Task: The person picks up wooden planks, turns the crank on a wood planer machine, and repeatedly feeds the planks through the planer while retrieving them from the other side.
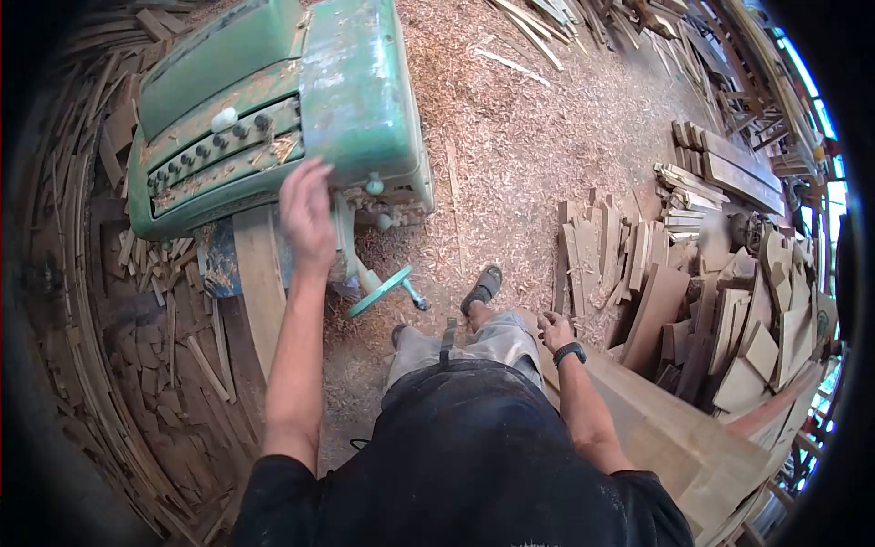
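My left hand (307, 214) is raised at the near edge of a green machine (351, 96), above a long board (259, 283) that lies in the machine's lower opening. Its fingers are somewhat blurred, and whether it touches the machine is unclear. Just right of it are a green knob (375, 184) and a green handwheel (381, 290). My right hand (554, 330), below a wristwatch (570, 352), hangs by my right thigh with its fingers apart and nothing in them. Wide boards (674, 419) lie beside that forearm.
Wood shavings (492, 137) cover the floor around my sandalled foot (483, 288). Offcuts (766, 319) are piled at the right, with stacked planks (738, 173) behind. Scrap wood (155, 365) fills the left side.
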